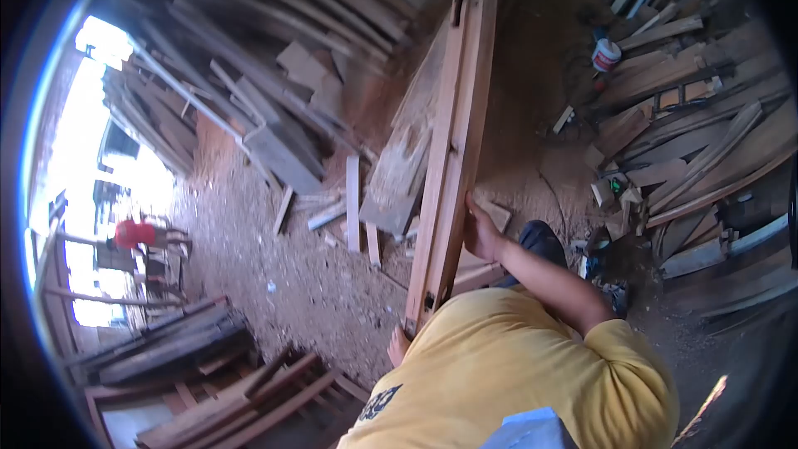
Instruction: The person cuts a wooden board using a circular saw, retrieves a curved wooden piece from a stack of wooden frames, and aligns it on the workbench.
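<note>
A long reddish-brown wooden beam [453,150] with a groove along its length runs from close to my body up to the top of the view. Dark slots are cut near both of its ends. My right hand [482,234] grips the beam's right side near the lower end, its fingers partly hidden under the wood. At the beam's near left corner, my left hand [399,347] holds the end; much of that hand is hidden behind the beam and the yellow shirt. Beneath the beam's left side lies a wide, worn plank [403,170].
Stacked boards [291,0] lean at the upper left. Scrap timber [690,133] is piled along the right, near a white tub [606,55]. Wooden frames [241,403] lie at lower left. A person in red [135,234] is far left, beyond the chip-covered ground [249,249].
</note>
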The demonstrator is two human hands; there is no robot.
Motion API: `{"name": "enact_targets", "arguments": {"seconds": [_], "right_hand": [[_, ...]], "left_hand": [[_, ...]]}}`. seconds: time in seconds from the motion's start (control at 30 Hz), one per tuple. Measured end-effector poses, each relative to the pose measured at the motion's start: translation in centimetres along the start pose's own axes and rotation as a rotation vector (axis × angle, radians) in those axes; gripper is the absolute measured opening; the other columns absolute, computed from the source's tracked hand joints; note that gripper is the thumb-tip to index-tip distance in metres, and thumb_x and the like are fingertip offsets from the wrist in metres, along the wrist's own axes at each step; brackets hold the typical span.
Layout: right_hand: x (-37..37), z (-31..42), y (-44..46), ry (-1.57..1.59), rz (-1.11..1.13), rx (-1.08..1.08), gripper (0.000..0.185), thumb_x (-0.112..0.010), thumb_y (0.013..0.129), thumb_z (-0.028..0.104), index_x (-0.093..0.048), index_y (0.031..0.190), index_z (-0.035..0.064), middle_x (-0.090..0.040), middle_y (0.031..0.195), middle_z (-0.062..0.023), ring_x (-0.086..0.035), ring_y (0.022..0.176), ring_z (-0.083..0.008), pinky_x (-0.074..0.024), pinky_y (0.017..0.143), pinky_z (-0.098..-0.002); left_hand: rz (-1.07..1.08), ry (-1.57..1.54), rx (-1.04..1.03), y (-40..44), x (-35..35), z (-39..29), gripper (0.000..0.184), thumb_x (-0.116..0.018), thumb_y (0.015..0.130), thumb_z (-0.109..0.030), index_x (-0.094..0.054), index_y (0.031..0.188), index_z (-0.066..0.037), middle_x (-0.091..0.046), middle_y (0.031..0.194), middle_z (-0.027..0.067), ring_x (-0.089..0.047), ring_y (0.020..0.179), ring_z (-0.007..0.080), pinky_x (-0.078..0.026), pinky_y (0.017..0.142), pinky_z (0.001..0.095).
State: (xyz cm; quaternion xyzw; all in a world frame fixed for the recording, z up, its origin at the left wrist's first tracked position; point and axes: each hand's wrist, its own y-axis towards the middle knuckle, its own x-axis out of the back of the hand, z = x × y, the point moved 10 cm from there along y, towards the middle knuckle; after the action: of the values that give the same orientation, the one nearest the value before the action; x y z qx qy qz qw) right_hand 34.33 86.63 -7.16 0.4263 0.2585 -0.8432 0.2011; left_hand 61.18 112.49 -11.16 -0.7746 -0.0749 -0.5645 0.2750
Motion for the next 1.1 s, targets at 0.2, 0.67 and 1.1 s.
{"name": "enact_targets", "arguments": {"seconds": [0.2,0.67,1.1], "right_hand": [[11.0,15.6,2.9,-0.537,-0.58,0.539,0.12,-0.072,0.085,0.066,-0.007,0.16,-0.0023,-0.016,0.163,-0.028,-0.012,0.155,-0.0389,-0.0141,0.124,-0.0483],[18.1,47.9,15.4,-1.118,-0.988,0.48,0.126,-0.09,0.069,0.032,-0.008,0.159,-0.001,-0.043,0.138,-0.0319,-0.045,0.129,-0.046,-0.0408,0.109,-0.0533],[20.6,57.8,24.0,-1.182,-0.928,0.485,0.1,-0.089,0.076,0.029,-0.032,0.158,0.0362,-0.022,0.147,-0.0459,-0.029,0.133,-0.062,-0.0351,0.111,-0.0602]], "left_hand": [[-0.084,0.073,-0.002,5.0,2.0,-11.3,0.039,-0.068,0.085,-0.035,-0.056,0.113,-0.01,-0.063,0.109,0.0153,-0.064,0.102,0.0392,-0.05,0.081,0.0495],[-0.243,0.208,0.013,16.2,8.6,-43.4,0.043,-0.069,0.084,-0.039,-0.056,0.117,-0.014,-0.062,0.117,0.0128,-0.063,0.103,0.0399,-0.051,0.084,0.05],[-0.103,0.24,0.073,27.5,12.1,-54.4,0.046,-0.067,0.087,-0.039,-0.057,0.123,-0.014,-0.065,0.116,0.0165,-0.064,0.109,0.0412,-0.051,0.085,0.0524]]}}
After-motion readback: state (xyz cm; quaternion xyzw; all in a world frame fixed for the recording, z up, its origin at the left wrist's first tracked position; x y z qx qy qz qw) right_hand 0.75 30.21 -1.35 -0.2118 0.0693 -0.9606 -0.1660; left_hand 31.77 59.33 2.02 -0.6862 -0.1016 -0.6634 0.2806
